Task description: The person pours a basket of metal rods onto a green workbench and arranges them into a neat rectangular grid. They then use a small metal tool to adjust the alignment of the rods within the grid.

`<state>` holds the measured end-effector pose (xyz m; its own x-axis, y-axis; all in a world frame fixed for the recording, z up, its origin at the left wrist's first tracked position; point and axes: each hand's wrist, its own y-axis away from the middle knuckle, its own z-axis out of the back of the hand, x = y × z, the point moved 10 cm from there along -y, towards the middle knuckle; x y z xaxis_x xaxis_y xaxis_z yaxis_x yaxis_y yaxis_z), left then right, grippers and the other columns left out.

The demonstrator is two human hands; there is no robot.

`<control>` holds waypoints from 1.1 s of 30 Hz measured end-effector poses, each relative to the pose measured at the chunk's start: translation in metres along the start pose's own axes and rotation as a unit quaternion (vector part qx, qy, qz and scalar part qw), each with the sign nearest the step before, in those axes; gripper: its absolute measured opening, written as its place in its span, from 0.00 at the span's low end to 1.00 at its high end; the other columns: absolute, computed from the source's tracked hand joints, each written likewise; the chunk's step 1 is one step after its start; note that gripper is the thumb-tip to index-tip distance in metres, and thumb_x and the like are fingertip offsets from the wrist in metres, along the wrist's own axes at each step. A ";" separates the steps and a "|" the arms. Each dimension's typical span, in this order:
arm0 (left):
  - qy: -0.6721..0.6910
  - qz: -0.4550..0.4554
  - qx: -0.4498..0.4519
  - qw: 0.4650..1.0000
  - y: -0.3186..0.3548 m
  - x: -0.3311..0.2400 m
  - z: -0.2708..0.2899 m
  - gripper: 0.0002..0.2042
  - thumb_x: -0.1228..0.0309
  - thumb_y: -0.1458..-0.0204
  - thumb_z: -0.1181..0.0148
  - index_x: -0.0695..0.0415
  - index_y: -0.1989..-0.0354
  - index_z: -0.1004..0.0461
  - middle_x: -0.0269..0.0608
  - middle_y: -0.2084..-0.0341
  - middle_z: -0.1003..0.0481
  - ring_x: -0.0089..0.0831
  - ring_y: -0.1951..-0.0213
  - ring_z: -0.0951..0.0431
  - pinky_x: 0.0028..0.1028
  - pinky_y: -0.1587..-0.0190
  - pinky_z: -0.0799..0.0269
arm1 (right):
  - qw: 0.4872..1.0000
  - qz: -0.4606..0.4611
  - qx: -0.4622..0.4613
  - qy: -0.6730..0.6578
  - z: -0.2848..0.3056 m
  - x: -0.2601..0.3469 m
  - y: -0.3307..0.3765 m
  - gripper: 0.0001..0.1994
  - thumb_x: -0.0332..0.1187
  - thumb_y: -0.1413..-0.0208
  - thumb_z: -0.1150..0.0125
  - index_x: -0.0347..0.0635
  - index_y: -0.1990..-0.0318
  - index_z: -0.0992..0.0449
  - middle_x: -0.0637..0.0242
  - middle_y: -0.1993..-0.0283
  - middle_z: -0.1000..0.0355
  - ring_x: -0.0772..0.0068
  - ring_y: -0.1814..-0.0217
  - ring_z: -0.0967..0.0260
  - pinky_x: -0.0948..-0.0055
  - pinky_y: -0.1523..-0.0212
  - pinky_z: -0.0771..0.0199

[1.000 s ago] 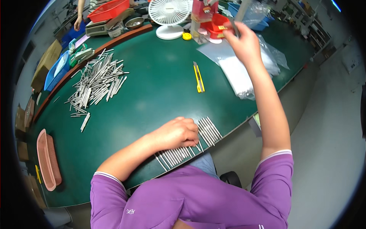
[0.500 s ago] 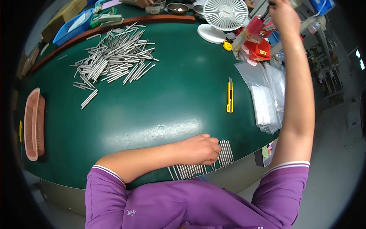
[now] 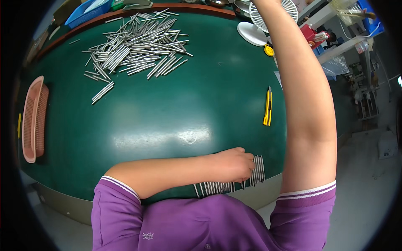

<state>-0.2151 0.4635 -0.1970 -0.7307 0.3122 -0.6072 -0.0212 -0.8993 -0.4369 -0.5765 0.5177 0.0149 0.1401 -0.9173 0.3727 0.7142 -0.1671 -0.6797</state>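
Observation:
My left hand rests at the table's near edge with its fingers curled closed. A slim metal rod pokes out below the fingertips, and the hand hides the rest of it. Similar rods lie side by side in a row, one group left of the fingers and another right of them. My right arm stretches far forward, and my right hand is cut off by the upper edge near the white fan; its fingers do not show. A large loose pile of metal rods lies at the far left.
A yellow cutter lies right of the middle on the green table. At the left edge stands a pink basket. A blue tray, a yellow tape measure and a red container sit at the back.
My right hand has swung left toward the fan and mostly out of the picture. The view has shifted, while my left hand stays at the row of rods.

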 end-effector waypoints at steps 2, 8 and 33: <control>0.003 -0.003 -0.009 1.000 -0.001 -0.001 -0.001 0.08 0.66 0.55 0.35 0.51 0.80 0.27 0.28 0.74 0.30 0.29 0.61 0.29 0.31 0.61 0.36 | 0.999 0.018 -0.035 0.021 -0.006 -0.001 0.002 0.10 0.35 0.49 0.34 0.44 0.61 0.16 0.55 0.68 0.19 0.59 0.62 0.19 0.62 0.54 0.22; -0.020 0.019 0.009 1.000 -0.002 0.001 -0.004 0.07 0.66 0.55 0.35 0.50 0.80 0.26 0.27 0.75 0.29 0.29 0.61 0.29 0.31 0.61 0.36 | 0.993 -0.089 0.063 -0.043 -0.020 0.003 0.013 0.10 0.36 0.49 0.33 0.45 0.60 0.16 0.55 0.64 0.19 0.58 0.59 0.19 0.62 0.52 0.22; -0.060 -0.013 0.006 0.998 -0.001 -0.010 0.008 0.06 0.70 0.55 0.39 0.52 0.81 0.27 0.32 0.74 0.29 0.33 0.62 0.28 0.32 0.61 0.34 | 0.952 -0.060 0.283 -0.103 0.063 0.047 0.129 0.28 0.57 0.40 0.49 0.42 0.52 0.17 0.54 0.50 0.20 0.65 0.54 0.23 0.71 0.51 0.26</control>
<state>-0.2131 0.4588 -0.1849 -0.8058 0.2981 -0.5116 -0.0500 -0.8952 -0.4428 -0.4352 0.4761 -0.0156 0.1236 -0.8033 0.5826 0.9806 0.0086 -0.1960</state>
